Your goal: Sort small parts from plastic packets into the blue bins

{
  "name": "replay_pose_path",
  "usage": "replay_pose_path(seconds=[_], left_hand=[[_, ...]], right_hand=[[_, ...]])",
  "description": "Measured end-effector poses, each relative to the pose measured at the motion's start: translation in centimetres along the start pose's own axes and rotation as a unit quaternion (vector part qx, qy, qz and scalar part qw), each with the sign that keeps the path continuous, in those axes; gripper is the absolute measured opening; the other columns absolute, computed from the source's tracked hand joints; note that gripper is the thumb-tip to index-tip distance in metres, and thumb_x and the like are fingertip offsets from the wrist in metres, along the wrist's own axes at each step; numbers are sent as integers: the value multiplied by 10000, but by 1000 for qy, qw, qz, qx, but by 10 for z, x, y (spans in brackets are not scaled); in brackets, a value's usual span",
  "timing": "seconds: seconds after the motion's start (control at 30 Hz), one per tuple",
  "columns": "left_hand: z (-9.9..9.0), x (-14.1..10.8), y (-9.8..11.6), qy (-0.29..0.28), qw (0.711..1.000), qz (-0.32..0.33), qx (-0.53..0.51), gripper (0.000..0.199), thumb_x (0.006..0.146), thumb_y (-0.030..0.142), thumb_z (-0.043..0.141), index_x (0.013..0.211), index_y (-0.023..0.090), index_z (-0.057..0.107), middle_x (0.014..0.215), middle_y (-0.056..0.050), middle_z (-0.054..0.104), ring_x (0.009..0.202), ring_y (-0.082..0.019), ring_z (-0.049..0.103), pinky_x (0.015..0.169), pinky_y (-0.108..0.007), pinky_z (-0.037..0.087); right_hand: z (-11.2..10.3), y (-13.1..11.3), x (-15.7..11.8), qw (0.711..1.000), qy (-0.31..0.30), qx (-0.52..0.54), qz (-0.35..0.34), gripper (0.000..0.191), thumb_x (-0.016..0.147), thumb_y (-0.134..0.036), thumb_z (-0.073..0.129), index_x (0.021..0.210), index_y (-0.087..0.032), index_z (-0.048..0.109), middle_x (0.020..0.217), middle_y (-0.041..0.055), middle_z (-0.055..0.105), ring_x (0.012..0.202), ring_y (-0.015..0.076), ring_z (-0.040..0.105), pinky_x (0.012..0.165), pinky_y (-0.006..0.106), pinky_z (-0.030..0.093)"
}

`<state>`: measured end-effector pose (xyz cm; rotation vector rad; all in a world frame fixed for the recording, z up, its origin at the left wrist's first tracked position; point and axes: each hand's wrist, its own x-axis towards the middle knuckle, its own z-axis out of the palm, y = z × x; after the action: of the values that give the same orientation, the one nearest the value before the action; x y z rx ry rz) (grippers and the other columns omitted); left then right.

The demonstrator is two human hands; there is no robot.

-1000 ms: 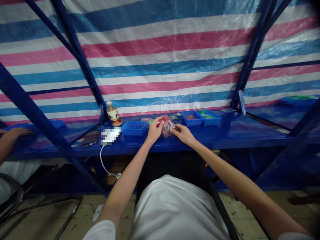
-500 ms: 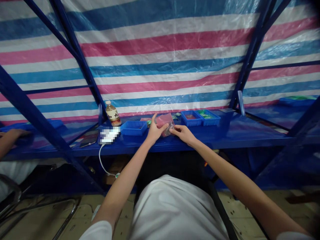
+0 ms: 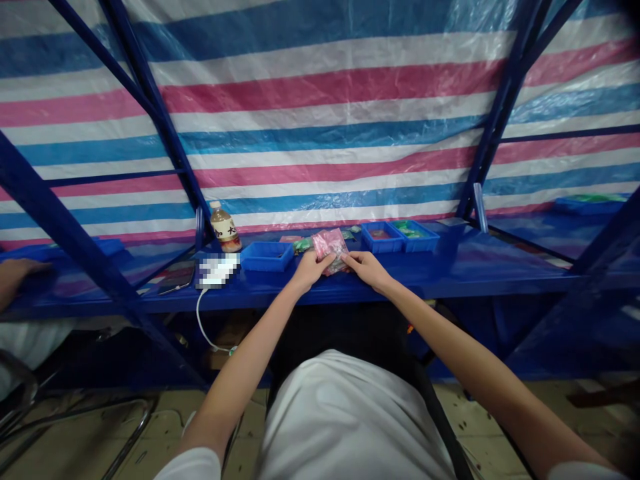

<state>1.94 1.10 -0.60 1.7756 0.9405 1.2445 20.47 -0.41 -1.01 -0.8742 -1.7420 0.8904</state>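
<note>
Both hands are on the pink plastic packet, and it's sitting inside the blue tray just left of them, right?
Not quite: the head view shows the pink plastic packet outside the blue tray, to that tray's right rather than inside it. The rest holds: the left hand and right hand are both on the packet.

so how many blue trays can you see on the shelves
5: one blue tray mid-shelf, a second blue tray and a third blue tray side by side further right, a fourth blue tray at far right, a fifth blue tray at far left. Others may be hidden.
</note>
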Motion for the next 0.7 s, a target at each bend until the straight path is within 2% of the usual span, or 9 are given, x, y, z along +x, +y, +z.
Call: replay_pose_path(seconds=[0.27,0.47,0.57,0.7], left_hand=[[-3,2,-9,16,1000,8,25,403,788,524,659,790,121,646,648,-25,632,569,-142,566,535,-232,432],[-3,1,-8,23,998,16,57,402,780,520,666,804,118,667,652,-28,643,572,-149,575,540,-242,443],[-2,0,-7,20,999,27,36,403,740,498,715,871,117,691,738,-39,675,624,-154,595,580,-250,469],[-3,-1,-6,12,999,29,19,448,708,446,763,999,112,700,871,-82,713,715,-181,634,655,-284,506]], right_hand=[[0,0,0,1000,3,-18,-4,363,842,-517,579,769,-169,648,713,29,656,704,191,602,697,302,457],[1,4,1,1000,-1,11,-12,327,809,-495,626,882,-176,634,800,29,664,746,190,621,705,299,476],[2,6,2,1000,2,12,-23,315,805,-481,631,908,-183,625,824,28,661,745,187,617,698,300,481],[0,8,3,998,29,-40,-36,301,799,-464,638,924,-190,630,823,24,664,709,180,593,674,301,469]])
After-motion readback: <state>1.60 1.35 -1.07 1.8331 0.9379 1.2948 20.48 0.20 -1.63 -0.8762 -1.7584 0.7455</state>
